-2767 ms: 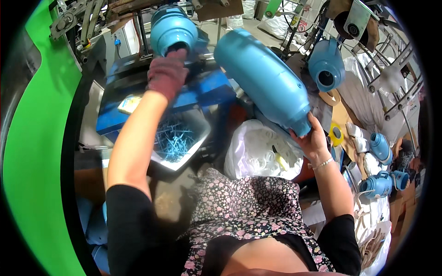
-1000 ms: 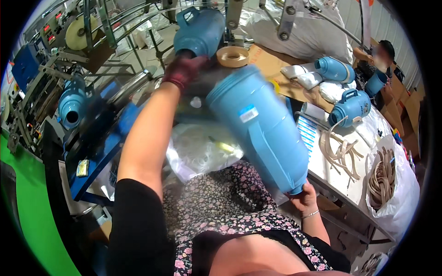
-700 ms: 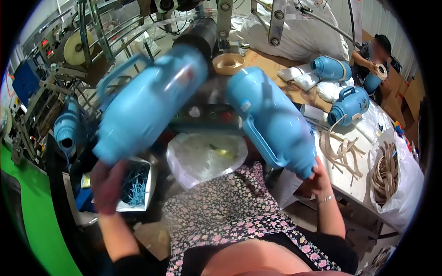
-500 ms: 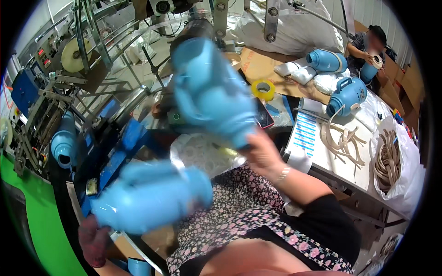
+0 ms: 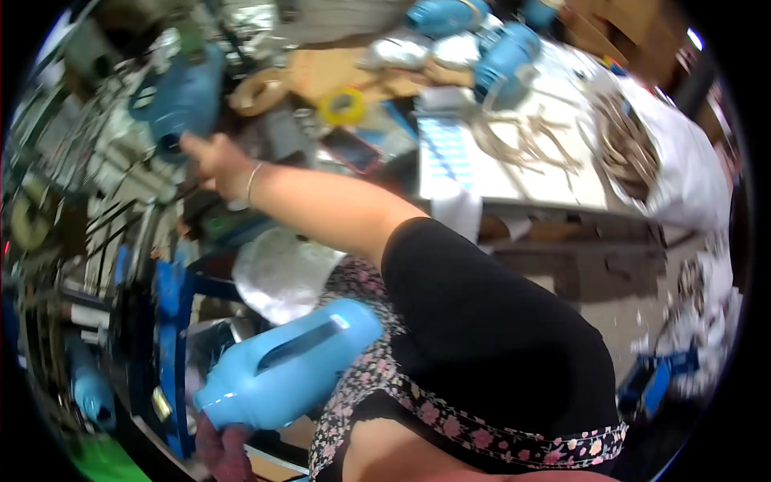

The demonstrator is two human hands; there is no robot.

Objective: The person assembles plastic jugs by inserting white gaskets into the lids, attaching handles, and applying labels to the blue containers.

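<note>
My left hand (image 5: 223, 451), in a dark red glove, grips the narrow end of a light blue thermos jug (image 5: 293, 361). That jug lies tilted across my lap, its handle upward and its wide end to the right. My bare right hand (image 5: 218, 167) is stretched out to the far left. Its fingers are at the open mouth of a second blue thermos jug (image 5: 189, 92), which stands mouth down toward me beside the machine frame. Blur hides exactly how the fingertips meet the rim.
Another blue jug (image 5: 92, 394) lies among the machinery at left. On the bench are a yellow tape roll (image 5: 341, 106), a phone (image 5: 351, 150), a label sheet (image 5: 444, 149) and loose beige straps (image 5: 530, 140). More jugs (image 5: 506, 60) stand behind, and a white bag (image 5: 691, 153) holds straps.
My right hand has carried its jug away from me to the far left, by the machine. The view has turned right. My left hand keeps its jug low, near my lap.
</note>
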